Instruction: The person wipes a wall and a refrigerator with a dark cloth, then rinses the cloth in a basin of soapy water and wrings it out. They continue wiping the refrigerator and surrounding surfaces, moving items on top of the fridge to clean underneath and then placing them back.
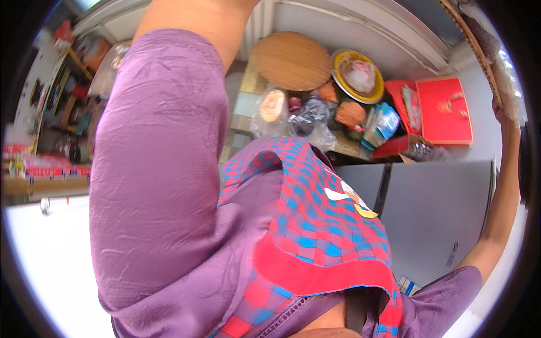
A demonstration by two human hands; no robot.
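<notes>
At the far right, my right hand (500, 113) grips the lower end of a corrugated cardboard piece (471, 40); its fingers are mostly hidden at the picture's rim. Clear plastic wrapping (509, 99) shows beside that hand. My left hand is out of view: the left arm, in a purple sleeve (160, 160), rises past the top edge. A red and blue checked apron (325, 228) covers my chest. Beside my right arm stands a grey cabinet-like appliance, apparently a refrigerator (435, 203).
A table (247, 105) bears a round wooden board (291, 61), a yellow basket (378, 82) holding a plastic bag, a cut squash-like piece (272, 105) in plastic and a blue packet (385, 120). A red box (444, 122) leans by the wall. Cluttered shelves (63, 101) stand left, above a white surface (46, 249).
</notes>
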